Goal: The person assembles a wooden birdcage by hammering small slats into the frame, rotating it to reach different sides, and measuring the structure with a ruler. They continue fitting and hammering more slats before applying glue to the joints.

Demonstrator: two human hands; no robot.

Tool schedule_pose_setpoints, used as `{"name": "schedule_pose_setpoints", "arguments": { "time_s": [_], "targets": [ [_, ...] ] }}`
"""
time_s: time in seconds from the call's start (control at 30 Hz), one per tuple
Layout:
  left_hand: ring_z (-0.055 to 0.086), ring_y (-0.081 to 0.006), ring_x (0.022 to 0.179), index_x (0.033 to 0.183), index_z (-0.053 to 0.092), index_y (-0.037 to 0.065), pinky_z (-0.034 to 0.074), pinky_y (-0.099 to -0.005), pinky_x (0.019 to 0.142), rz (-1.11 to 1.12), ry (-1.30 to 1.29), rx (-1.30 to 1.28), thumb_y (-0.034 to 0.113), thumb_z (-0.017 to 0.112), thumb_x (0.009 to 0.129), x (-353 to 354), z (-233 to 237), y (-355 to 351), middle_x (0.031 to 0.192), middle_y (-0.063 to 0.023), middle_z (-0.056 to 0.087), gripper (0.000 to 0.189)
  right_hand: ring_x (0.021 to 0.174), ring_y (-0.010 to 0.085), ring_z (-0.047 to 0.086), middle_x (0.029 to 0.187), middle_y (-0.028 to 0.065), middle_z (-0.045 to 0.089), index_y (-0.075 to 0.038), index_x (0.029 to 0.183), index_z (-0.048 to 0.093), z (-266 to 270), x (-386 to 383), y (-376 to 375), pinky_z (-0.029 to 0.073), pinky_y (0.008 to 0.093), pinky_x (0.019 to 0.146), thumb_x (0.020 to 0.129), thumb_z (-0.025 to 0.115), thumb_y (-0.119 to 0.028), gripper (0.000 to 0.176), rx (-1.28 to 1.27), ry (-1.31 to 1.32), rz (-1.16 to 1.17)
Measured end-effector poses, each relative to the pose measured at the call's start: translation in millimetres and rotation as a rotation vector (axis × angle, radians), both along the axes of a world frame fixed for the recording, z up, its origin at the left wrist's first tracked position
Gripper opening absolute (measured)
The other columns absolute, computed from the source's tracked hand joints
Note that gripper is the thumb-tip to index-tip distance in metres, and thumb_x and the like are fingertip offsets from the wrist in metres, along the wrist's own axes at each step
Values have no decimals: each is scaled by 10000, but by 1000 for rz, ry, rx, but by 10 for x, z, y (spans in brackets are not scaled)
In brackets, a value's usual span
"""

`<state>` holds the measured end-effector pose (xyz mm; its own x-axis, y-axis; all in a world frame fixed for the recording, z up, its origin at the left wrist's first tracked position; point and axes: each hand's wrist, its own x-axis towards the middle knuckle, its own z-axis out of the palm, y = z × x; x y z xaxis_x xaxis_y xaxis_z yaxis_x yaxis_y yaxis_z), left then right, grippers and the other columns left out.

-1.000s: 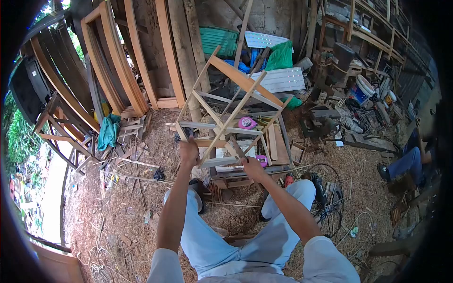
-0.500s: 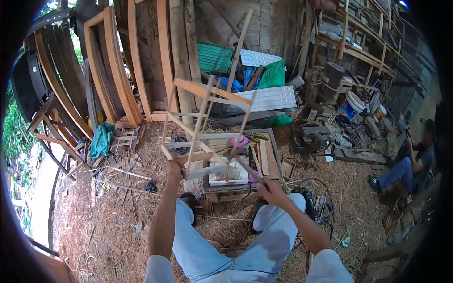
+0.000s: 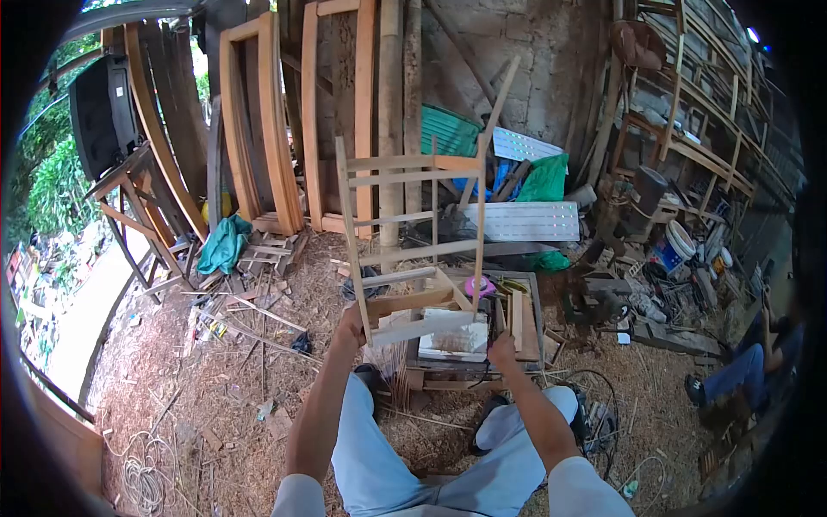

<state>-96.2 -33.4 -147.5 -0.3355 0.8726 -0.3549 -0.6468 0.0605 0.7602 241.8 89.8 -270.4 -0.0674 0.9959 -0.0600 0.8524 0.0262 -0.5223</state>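
Note:
My left hand (image 3: 350,329) is closed around the lower left corner of a wooden chair frame (image 3: 414,252), made of pale slats and thin legs. The frame is raised and stands roughly upright above the work table (image 3: 536,323). My right hand (image 3: 501,348) is closed on the handle of a hammer (image 3: 500,319), close to the frame's lower right corner. The hammer points away from me, so its head is hard to make out. Under the frame, a white tray (image 3: 454,340) with brownish bits lies on the table, near a pink item (image 3: 479,287).
Tall wooden frames (image 3: 277,129) lean on the back wall. A green cloth (image 3: 224,245) lies over scrap wood at left. At right are a white bucket (image 3: 679,239), clutter and a seated person (image 3: 743,370). A black cable (image 3: 610,405) loops on the shavings-covered ground.
The chair frame has turned from a tilted pose to a more upright, front-facing one. My right hand has drawn the hammer back from the frame's middle to its right side. The view has shifted left.

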Motion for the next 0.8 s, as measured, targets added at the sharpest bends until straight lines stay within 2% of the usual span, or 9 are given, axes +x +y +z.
{"name": "schedule_pose_setpoints", "arguments": {
  "time_s": [0.1,0.13,0.3,0.4,0.47,0.57,0.63,0.77,0.8],
  "targets": [
    [355,-72,363,1155,438,24,327,-203,316,-202,-141,58,287,440,995,-169,-113,-27,712,-190,583,308,1148,407,471,1244,314,413,113,1348,296,-224,-19,43,458,469,892,798,627,-90,674,100,-108,73],
    [355,-72,363,1155,438,24,327,-203,316,-200,-145,57,287,440,995,-159,-56,-49,712,-190,583,308,1074,430,455,1190,302,404,115,1373,278,264,-60,-231,397,549,919,811,567,-34,649,131,-178,113],
    [462,-103,372,1265,393,-39,432,-206,331,-144,-72,-201,298,491,980,415,1198,-376,672,-130,565,452,1313,461,301,1408,267,303,9,1438,239,1126,-256,-371,324,491,1054,805,661,-100,768,619,248,564],
    [604,-161,542,1348,367,-27,510,-224,418,-342,107,8,357,512,962,-98,734,-68,832,-178,614,564,1318,444,311,1419,264,308,5,1437,235,1600,-361,-226,311,453,1075,843,621,-72,713,636,380,615],
    [654,-186,701,1369,384,4,538,-252,522,-553,129,106,434,492,953,-125,949,-10,964,-179,629,608,1303,434,335,1409,264,323,3,1436,237,1851,-338,-132,315,439,1071,866,587,-45,671,617,507,608],
    [631,-187,863,1354,435,37,529,-327,712,-658,216,172,612,378,939,29,1827,-348,1169,-197,617,711,1253,420,408,1370,248,387,5,1417,271,2312,-315,-80,353,418,1032,911,513,-13,562,818,480,647],
    [604,-171,771,1334,477,44,503,-308,673,-633,524,148,685,337,917,-117,2010,-329,1051,-148,628,777,1186,427,480,1296,234,473,8,1396,312,2698,-388,-112,391,419,983,945,469,-33,479,860,653,654],
    [547,-138,730,1290,535,44,471,-288,680,-453,733,134,681,316,928,-213,2289,-347,926,-74,583,765,851,226,558,950,139,515,-5,1346,398,3303,-602,-320,468,338,781,974,422,-38,374,834,891,663],
    [564,-166,827,1286,528,17,457,-301,769,-182,972,189,656,295,946,-136,2301,-326,1001,-97,597,761,717,145,489,855,85,463,-5,1352,404,3359,-679,-330,453,292,678,1000,398,-79,360,879,957,637]
  ]
}}
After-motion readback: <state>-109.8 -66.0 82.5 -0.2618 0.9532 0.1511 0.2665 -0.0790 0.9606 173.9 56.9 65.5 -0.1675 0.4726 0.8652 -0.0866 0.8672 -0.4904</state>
